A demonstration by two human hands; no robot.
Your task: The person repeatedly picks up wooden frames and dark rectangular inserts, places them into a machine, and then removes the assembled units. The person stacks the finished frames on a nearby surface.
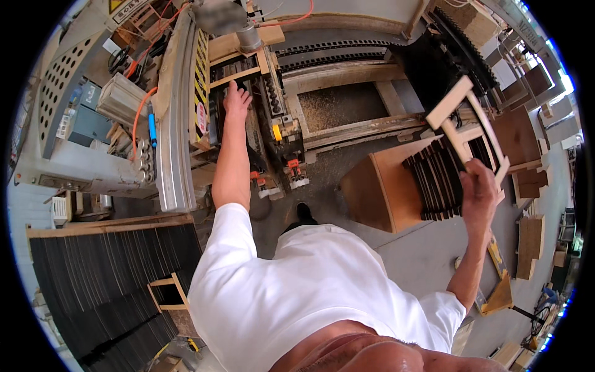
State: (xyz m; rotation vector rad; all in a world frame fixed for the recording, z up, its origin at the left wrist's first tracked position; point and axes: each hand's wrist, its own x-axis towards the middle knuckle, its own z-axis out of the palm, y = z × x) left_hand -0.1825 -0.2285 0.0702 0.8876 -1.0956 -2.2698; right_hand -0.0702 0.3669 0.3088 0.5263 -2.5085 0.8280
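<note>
Wooden frame (466,121) in right hand (480,189); left hand (235,99) on machine (248,124).

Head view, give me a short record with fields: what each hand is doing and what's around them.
left hand: left hand reaches forward into the woodworking machine, resting on parts inside; whether it grasps anything cannot be told
right hand: right hand raised, closed on a light wooden frame
under right hand: wooden box carrying a stack of dark slats
lower left: table of dark slats with a small wooden frame on it
</note>
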